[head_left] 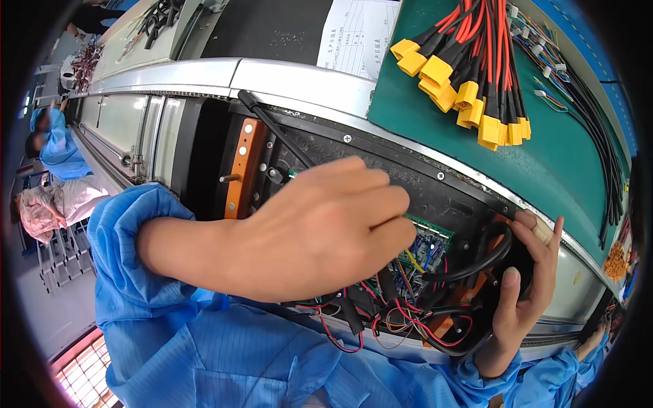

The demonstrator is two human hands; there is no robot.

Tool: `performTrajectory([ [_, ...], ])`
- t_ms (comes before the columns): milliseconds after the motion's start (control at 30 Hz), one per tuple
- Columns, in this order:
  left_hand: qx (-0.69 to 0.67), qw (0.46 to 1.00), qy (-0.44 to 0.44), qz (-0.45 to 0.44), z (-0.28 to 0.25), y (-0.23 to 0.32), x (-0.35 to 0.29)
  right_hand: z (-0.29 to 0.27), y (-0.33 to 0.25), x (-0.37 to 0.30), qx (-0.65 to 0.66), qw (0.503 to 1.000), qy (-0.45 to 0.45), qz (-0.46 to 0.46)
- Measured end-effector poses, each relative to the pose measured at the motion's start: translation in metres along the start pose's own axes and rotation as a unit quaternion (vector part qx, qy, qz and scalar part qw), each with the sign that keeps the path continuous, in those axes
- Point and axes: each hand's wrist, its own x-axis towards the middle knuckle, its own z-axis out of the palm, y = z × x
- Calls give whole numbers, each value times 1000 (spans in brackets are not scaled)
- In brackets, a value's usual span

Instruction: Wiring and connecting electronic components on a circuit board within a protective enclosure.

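My left hand (326, 228) is closed, knuckles up, over a green circuit board (435, 241). Its fingertips are hidden, so I cannot make out what they hold. A thin black rod-like piece (280, 136) with a thicker end runs under this hand; whether it is gripped cannot be seen. Red, black, yellow and blue wires (408, 316) spread from the board toward me. At the right end of the black tray (408, 180), my right hand (527, 285) has its thumb and fingers apart beside a bent thick black cable (495, 255). One finger wears a light wrap.
Orange bars (243, 160) cross the tray, which sits in a metal-edged conveyor (306, 85). Beyond, a green mat (435, 136) carries red-black leads with yellow connectors (469, 95) and black cables (605, 156). Printed paper (357, 37) lies beside it. People in blue (61, 149) are at left.
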Motion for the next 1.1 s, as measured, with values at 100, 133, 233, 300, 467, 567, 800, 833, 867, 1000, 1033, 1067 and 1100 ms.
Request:
performTrajectory([
  [100,-2,999,10,46,15,-2,0,0,-2,2,-3,1000,-3,-9],
  [133,-4,999,8,50,16,0,1,0,-2,2,-4,1000,-1,-4],
  [233,29,997,16,63,19,4,5,-2,-1,2,3,1000,-9,-18],
  [300,37,997,17,70,20,5,7,-4,0,2,5,1000,-10,-19],
  [467,28,994,-3,101,19,5,10,-6,1,3,4,999,-12,-31],
  [567,33,995,-11,96,17,8,11,-9,1,4,-5,999,-24,-42],
  [800,25,995,-26,91,15,7,13,-10,1,5,-27,997,-45,-56],
  [833,20,995,-27,89,15,7,13,-11,1,4,-27,997,-44,-56],
  [867,15,996,-29,87,15,6,13,-11,2,4,-26,997,-43,-56],
  [1000,5,997,-29,72,12,6,11,-9,2,3,-16,998,-32,-53],
  [1033,2,998,-27,64,11,7,10,-8,2,2,-8,999,-22,-48],
  [1067,1,998,-26,55,8,7,9,-6,2,2,1,999,-13,-42],
  [1100,0,999,-24,45,6,7,7,-5,3,2,11,999,-4,-38],
])
